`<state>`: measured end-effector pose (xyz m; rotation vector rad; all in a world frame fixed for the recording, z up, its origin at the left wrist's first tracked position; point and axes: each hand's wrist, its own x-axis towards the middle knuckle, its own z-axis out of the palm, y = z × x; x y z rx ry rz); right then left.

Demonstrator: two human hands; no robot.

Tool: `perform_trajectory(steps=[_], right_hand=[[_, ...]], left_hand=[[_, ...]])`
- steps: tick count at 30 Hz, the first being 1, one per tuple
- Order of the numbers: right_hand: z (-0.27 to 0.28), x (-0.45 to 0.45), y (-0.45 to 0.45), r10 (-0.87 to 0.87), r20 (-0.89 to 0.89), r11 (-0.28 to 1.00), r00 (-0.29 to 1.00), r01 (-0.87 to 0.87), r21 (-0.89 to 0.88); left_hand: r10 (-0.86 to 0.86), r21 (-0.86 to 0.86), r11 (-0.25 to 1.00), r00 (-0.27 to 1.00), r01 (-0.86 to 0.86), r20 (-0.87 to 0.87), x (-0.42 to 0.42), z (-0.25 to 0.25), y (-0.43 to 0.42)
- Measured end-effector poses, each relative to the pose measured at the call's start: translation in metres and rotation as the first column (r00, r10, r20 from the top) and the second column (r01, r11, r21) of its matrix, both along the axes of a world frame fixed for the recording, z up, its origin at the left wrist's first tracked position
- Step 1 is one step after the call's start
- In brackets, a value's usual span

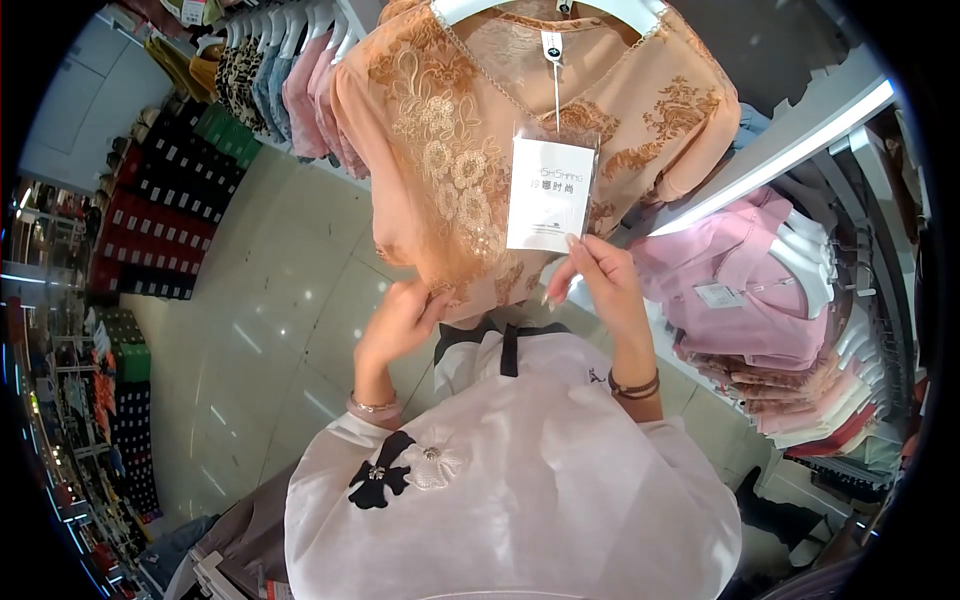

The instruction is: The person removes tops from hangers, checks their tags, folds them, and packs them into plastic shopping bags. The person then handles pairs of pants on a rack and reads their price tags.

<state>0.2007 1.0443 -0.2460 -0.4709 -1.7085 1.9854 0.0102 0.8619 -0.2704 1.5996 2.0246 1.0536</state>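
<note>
In front of me hangs a peach blouse with embroidered flowers, on a white hanger. My left hand is closed on the blouse's lower edge at the left. A white paper price tag in a clear sleeve hangs by a string from the neckline. Pinched at the tag's lower right corner are the thumb and a finger of my right hand. The tag's printed side faces me. Part of the blouse's hem is hidden behind my hands.
Pink tops and other clothes hang on a rack to the right, beside a white shelf edge. More garments hang at upper left. Stacked shoe boxes line the left side. Tiled floor lies between. A dark boot shows at lower right.
</note>
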Motion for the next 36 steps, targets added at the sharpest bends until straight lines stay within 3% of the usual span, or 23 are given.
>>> perform_trajectory(steps=[1,4,7,8,10,11,13,14,15,18,21,22,24,27,29,31,33,35,36], right_hand=[[-0.002,0.001,0.001,-0.002,-0.005,1.000,1.000,0.002,0.011],[-0.002,0.003,0.005,-0.033,0.010,0.999,0.999,0.033,0.017],[-0.011,0.004,0.006,-0.076,0.047,0.997,0.996,0.075,0.026],[-0.016,0.005,0.008,-0.084,0.067,0.996,0.994,0.082,0.035],[-0.023,0.003,0.011,-0.102,0.104,0.994,0.989,0.096,0.059],[-0.036,-0.001,0.015,-0.275,0.073,0.958,0.959,0.267,0.101],[-0.075,-0.015,0.026,-0.585,-0.008,0.799,0.811,0.578,0.165],[-0.086,-0.012,0.035,-0.666,0.133,0.741,0.734,0.631,0.231],[-0.093,-0.010,0.042,-0.683,0.133,0.725,0.718,0.645,0.243],[-0.103,-0.011,0.051,-0.690,0.144,0.722,0.709,0.661,0.203],[-0.131,-0.017,0.076,-0.574,-0.018,0.808,0.819,0.570,0.150],[-0.127,-0.021,0.077,-0.598,0.082,0.801,0.797,0.594,0.065],[-0.116,-0.017,0.080,-0.408,0.141,0.912,0.902,0.409,0.024],[-0.123,-0.013,0.069,-0.140,0.195,0.990,0.971,0.143,0.000],[-0.099,-0.013,0.041,0.021,0.334,0.999,0.942,-0.033,0.029],[-0.111,-0.008,0.021,0.130,0.386,0.984,0.913,-0.168,0.066],[-0.129,-0.002,0.003,0.238,0.394,0.949,0.888,-0.299,0.102],[-0.151,-0.002,-0.018,0.176,0.402,0.913,0.899,-0.302,0.275],[-0.151,-0.008,-0.023,0.180,0.477,0.885,0.860,-0.353,0.303]], left_hand=[[0.024,-0.020,1.000,1.000,-0.024,-0.017,-0.002,0.001,0.000],[0.199,-0.084,0.979,0.959,-0.185,0.204,-0.002,0.018,-0.001],[0.421,-0.219,0.896,0.896,-0.386,0.143,-0.010,0.029,-0.007],[0.397,-0.056,0.918,0.911,-0.393,0.108,-0.013,0.019,-0.010],[0.280,0.067,0.949,0.923,-0.307,0.264,-0.016,0.017,-0.016],[0.211,0.132,0.954,0.919,-0.267,0.334,-0.016,0.017,-0.020],[0.152,0.029,0.982,0.868,-0.187,0.472,-0.018,0.021,-0.036],[0.118,-0.011,0.991,0.852,-0.131,0.510,-0.026,0.018,-0.048],[0.086,-0.044,0.996,0.834,-0.074,0.546,-0.032,0.017,-0.053],[-0.169,0.021,0.984,0.882,0.178,0.439,-0.037,0.032,-0.060],[-0.257,0.013,0.958,0.834,0.287,0.488,-0.042,0.026,-0.066],[-0.271,0.034,0.956,0.830,0.292,0.487,-0.045,0.022,-0.067],[-0.296,0.073,0.952,0.826,0.299,0.479,-0.052,0.008,-0.069],[-0.218,0.260,0.965,0.422,-0.045,0.880,-0.056,-0.034,-0.076],[-0.155,0.229,0.962,0.385,-0.152,0.910,-0.054,-0.052,-0.070],[-0.099,0.194,0.947,0.343,-0.256,0.934,-0.054,-0.072,-0.062],[-0.083,0.048,0.995,0.469,0.086,0.879,-0.063,-0.087,-0.062],[0.074,-0.190,0.972,0.592,0.136,0.803,-0.036,-0.082,-0.036],[0.059,-0.184,0.969,0.571,0.165,0.819,-0.025,-0.082,-0.024]])
